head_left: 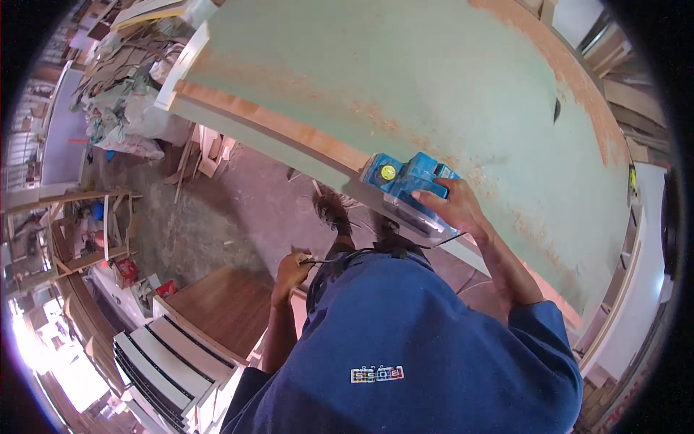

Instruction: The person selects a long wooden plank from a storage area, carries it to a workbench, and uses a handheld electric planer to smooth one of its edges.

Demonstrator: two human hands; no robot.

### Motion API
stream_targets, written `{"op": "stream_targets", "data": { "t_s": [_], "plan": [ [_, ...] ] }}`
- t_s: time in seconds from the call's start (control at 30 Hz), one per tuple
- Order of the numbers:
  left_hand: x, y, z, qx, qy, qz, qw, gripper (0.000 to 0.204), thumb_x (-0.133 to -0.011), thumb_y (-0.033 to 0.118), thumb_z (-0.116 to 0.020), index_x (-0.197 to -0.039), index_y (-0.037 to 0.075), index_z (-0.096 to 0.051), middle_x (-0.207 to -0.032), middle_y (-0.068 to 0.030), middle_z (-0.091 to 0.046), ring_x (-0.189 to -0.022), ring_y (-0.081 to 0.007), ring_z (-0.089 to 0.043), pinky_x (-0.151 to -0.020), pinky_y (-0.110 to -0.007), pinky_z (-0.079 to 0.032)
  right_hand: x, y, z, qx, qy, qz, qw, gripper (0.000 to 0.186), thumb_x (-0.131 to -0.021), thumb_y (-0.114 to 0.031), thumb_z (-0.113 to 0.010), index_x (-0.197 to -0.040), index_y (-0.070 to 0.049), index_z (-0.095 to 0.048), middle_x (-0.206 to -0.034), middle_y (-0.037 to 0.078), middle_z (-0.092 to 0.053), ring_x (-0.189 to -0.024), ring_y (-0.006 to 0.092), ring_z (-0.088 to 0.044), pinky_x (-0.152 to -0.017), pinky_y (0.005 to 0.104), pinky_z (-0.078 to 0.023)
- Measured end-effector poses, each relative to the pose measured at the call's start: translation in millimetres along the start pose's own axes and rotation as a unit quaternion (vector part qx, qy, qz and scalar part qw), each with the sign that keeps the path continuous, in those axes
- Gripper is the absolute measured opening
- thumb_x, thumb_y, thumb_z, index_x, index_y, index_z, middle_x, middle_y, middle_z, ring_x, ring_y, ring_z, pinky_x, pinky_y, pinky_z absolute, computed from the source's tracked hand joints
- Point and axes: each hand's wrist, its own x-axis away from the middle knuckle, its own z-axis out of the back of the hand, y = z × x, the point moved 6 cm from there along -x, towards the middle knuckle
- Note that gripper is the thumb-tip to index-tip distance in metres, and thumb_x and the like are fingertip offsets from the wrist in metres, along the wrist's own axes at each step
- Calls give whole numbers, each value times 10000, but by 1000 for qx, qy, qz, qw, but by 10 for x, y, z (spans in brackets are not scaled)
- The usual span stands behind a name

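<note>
My right hand (460, 207) is wrapped round the rear of a blue electric hand planer (413, 176) with a yellow round mark on top. The planer rests on the near edge of a large pale green panel (405, 65), over a bare wood strip (278, 124) that runs along that edge. A dark power cord (347, 255) trails from the planer across my front. Down at my left side, my left hand (291, 272) is closed on the cord. Reddish wood shavings (376, 116) lie scattered over the panel.
Beyond the panel's left end sit a heap of sacks and scrap wood (137, 94). White drawer-like boards with dark rails (173, 362) stand at lower left beside a brown board (213, 307). More timber (632, 94) lies at the far right. My feet are on the concrete floor (217, 210).
</note>
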Motion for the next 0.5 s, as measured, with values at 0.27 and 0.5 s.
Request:
{"op": "stream_targets", "data": {
  "t_s": [0.27, 0.5],
  "plan": [
    [-173, -414, 707, -20, -17, 23, 999, 396, -912, 478, -692, -931, 87, -752, -765, -130, -701, -696, -255, -679, -646, -414, -506, -735, -813, -414, -26, -32, -17, 999, 784, -833, -577, -742, -1223, 100, -676, -1081, 278, -731, -1013, 330, -730, -903, 419, -555],
    [-255, -600, 1303, 29, -21, 75, 997, 395, -936, 480, -677, -923, 94, -763, -649, -67, -643, -551, -173, -608, -558, -353, -482, -1326, -1778, -717, -67, -73, 1, 995, 703, -843, -563, -745, -1182, 52, -715, -741, 135, -712, -663, 185, -691, -639, 357, -552]
  ]
}}
